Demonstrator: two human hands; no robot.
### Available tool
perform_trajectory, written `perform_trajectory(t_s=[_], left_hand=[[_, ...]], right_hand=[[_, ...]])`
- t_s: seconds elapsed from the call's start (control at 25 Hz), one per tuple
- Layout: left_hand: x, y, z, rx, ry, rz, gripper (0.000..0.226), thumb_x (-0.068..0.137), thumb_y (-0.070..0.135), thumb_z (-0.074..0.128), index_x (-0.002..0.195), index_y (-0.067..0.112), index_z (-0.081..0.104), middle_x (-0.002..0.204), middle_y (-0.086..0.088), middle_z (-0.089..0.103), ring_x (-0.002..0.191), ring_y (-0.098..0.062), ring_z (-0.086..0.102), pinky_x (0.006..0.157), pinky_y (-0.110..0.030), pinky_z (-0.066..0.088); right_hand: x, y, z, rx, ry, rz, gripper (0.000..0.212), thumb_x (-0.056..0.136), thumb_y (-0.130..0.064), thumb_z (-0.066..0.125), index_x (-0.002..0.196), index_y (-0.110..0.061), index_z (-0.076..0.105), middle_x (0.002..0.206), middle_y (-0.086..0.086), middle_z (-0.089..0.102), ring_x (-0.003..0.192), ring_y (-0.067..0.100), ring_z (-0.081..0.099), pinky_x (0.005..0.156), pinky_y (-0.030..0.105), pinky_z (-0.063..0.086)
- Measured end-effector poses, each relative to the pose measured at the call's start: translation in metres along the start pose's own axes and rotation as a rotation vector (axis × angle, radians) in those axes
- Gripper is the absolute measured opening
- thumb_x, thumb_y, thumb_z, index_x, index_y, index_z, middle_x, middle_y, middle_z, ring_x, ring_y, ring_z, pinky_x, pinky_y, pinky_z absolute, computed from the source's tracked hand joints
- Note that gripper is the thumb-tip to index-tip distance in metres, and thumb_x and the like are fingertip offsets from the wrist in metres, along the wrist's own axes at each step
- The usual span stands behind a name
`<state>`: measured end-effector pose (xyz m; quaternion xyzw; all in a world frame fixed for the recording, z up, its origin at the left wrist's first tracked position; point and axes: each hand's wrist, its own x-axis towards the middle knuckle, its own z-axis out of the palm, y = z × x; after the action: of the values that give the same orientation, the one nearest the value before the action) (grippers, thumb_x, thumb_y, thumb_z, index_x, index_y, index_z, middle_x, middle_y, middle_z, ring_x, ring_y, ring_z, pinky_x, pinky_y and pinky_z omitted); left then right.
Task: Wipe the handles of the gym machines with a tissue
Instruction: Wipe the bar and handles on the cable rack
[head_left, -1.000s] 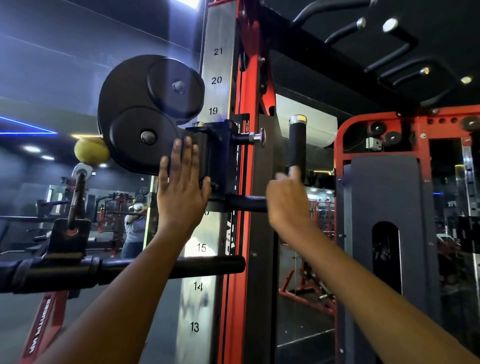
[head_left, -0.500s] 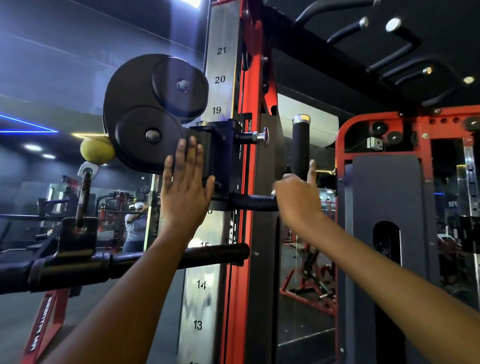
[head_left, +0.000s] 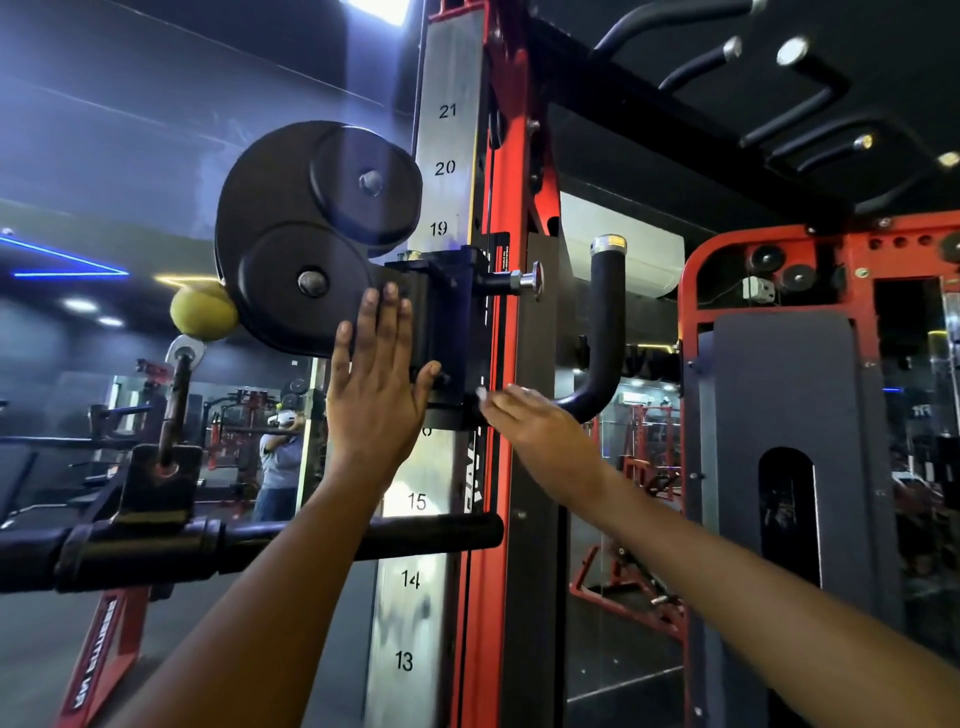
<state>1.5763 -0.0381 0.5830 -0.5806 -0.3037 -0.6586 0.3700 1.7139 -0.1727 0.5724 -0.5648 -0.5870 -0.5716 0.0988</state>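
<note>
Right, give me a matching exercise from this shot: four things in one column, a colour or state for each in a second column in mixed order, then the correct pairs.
Column 1
1. left hand
2. J-shaped handle
3. ball
4. upright frame post

Column 2
A. yellow
B. flat, fingers straight, pressed against the black carriage
C. red
D. black grip with a silver end cap

Pairs: 1-B, 2-D, 3-A, 4-C
</note>
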Motion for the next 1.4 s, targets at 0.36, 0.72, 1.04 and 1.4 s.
perform_trajectory(t_s=[0.36,0.72,1.04,1.4], left_hand=[[0.0,0.0,0.004,0.017,-0.003,0.007,0.067,0.1,0.046,0.013,0.153,0.005,0.01,0.161,-0.01,0.003,0.145,-0.019,-0.023,0.117,-0.036,-0.017],[0.0,-0.003,0.0,0.003,0.006,0.017,0.067,0.099,0.045,0.018,0.152,0.004,0.015,0.159,-0.01,0.001,0.145,-0.019,-0.025,0.117,-0.035,-0.018],[-0.002,-0.002,-0.002,0.04,-0.04,0.019,0.067,0.099,0.045,0.013,0.154,0.007,0.007,0.161,-0.01,-0.004,0.144,-0.02,-0.025,0.117,-0.037,-0.018],[-0.001,0.001,-0.002,-0.026,-0.018,0.005,0.065,0.098,0.041,0.022,0.152,0.005,0.017,0.16,-0.012,0.004,0.146,-0.019,-0.021,0.119,-0.036,-0.014]], right_hand=[[0.013,0.0,-0.022,0.303,0.038,0.334,0.033,0.091,-0.008,0.053,0.123,-0.002,0.058,0.127,0.016,0.055,0.11,0.024,0.058,0.095,0.022,0.043],[-0.053,0.029,-0.028,-0.051,0.186,0.019,0.029,0.073,0.003,0.068,0.102,-0.002,0.069,0.104,0.01,0.069,0.1,0.024,0.065,0.098,0.036,0.045],[0.007,-0.005,-0.019,0.231,-0.094,0.103,0.043,0.083,0.012,0.053,0.122,-0.005,0.06,0.122,0.011,0.062,0.113,0.025,0.059,0.101,0.032,0.041],[0.044,0.055,-0.075,-0.263,0.137,0.259,0.031,0.069,0.0,0.076,0.099,-0.005,0.069,0.094,0.014,0.07,0.091,0.029,0.066,0.091,0.037,0.049]])
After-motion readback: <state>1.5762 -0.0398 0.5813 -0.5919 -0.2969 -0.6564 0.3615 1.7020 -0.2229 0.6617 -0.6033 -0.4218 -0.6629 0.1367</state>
